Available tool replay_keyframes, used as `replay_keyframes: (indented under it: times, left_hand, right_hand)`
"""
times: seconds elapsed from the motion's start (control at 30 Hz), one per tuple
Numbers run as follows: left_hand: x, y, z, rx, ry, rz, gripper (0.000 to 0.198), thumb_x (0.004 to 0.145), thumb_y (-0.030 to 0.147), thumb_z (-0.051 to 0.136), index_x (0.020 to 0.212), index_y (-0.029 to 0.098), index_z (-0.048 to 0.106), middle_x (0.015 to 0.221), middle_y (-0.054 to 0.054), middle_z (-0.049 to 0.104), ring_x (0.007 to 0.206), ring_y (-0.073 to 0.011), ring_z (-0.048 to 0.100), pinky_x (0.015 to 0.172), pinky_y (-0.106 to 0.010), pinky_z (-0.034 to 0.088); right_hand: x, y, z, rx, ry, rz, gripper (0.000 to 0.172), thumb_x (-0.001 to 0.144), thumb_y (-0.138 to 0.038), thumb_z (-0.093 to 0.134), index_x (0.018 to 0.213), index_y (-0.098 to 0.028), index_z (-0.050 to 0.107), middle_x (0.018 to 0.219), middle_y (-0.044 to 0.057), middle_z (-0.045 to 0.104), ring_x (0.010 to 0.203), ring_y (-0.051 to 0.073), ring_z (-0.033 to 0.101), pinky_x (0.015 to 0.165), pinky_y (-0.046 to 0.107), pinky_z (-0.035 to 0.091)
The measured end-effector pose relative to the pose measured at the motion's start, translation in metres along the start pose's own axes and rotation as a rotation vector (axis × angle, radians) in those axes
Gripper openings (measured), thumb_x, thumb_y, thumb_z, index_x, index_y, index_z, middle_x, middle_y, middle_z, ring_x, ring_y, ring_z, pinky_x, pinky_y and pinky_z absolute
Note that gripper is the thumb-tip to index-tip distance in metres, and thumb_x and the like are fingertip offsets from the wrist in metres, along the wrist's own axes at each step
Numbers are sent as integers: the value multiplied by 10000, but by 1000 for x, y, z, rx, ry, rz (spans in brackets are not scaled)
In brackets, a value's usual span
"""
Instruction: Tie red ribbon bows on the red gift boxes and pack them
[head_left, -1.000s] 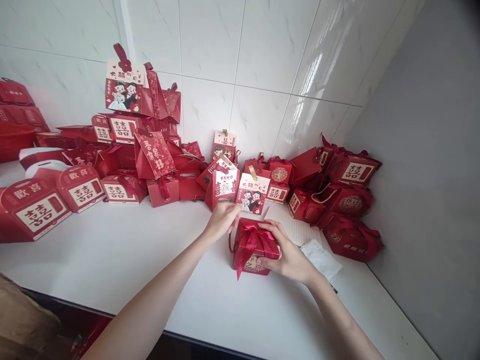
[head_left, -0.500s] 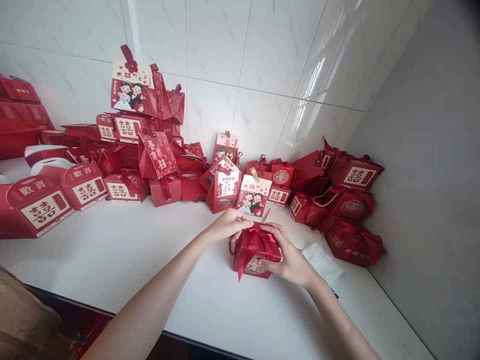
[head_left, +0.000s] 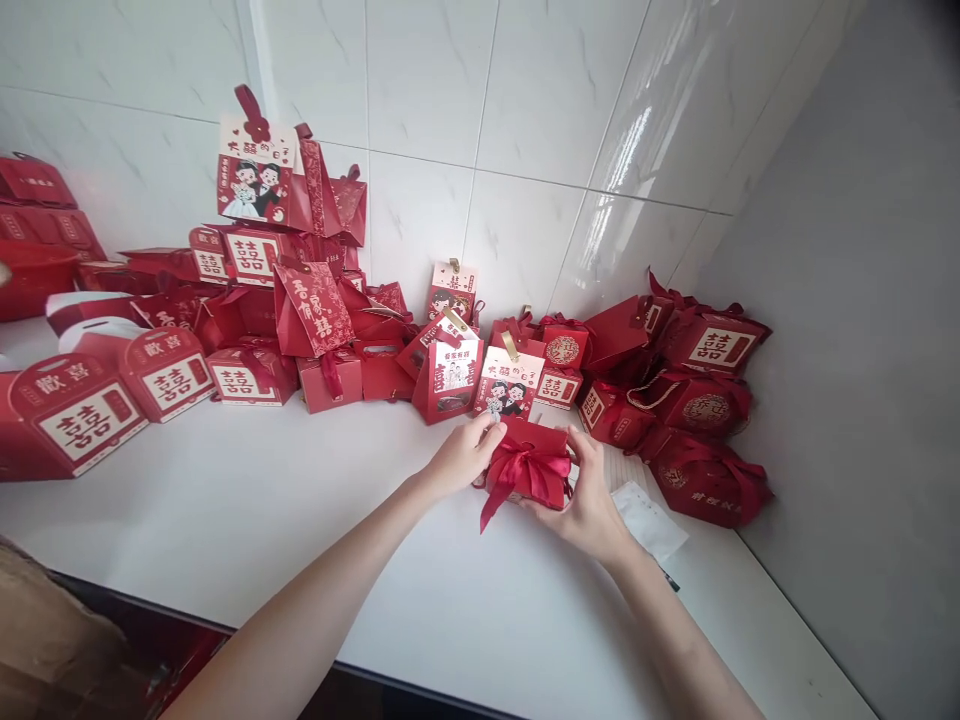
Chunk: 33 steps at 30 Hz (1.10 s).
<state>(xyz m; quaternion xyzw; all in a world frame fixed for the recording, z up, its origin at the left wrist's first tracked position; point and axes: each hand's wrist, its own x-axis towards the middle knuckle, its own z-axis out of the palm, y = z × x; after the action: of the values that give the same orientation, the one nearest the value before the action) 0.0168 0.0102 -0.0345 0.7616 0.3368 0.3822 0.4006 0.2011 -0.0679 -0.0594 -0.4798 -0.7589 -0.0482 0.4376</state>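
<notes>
A small red gift box with a dark red ribbon bow is between my two hands over the white table. Its top faces me, and the front with the gold pattern is mostly out of sight. My left hand pinches the box at its upper left edge, thumb and fingers together. Around the right side curls my right hand, thumb low at the front and fingers at the far right corner. Just behind the box stands a white-and-red card-topped box with a cartoon couple, its lower part partly covered.
Many red gift boxes line the wall on the left. More ribboned boxes are stacked at the right. A lined paper and a white packet lie beside my right hand. The white table ends at a dark front edge.
The box has tipped so its top now faces me and its patterned front is mostly hidden. My right hand has shifted to its right side; my left hand still pinches the left edge.
</notes>
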Motion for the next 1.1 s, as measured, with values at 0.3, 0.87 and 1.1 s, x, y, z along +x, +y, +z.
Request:
replay_keyframes:
  times: [0.3, 0.87, 1.1]
  left_hand:
    - [-3, -3, 6, -2, 76, -60, 301, 892, 449, 306, 689, 228, 290, 425, 83, 412, 401, -130, 463, 482, -231, 352]
    - [-9, 2, 15, 125, 67, 40, 281, 867, 388, 342, 654, 214, 285, 526, 62, 338, 478, -112, 367, 513, -231, 283]
    - [-7, 5, 14, 179, 66, 18, 229, 882, 348, 306, 691, 223, 284, 560, 53, 364, 515, -131, 405, 550, -245, 304]
  right_hand:
    - [-3, 10, 3, 185, -56, 218, 1021, 697, -462, 720, 1418, -292, 18, 1361, 147, 249, 1286, 338, 316, 1014, 571, 342]
    - [4, 5, -12, 651, -111, 402, 558, 832, -698, 325, 1198, -278, 297, 1325, 109, 395, 1235, 264, 422, 921, 443, 457]
    - [12, 3, -9, 836, -17, 735, 383, 813, -612, 483, 875, -237, 438, 1205, 62, 523, 970, 222, 573, 558, 263, 499]
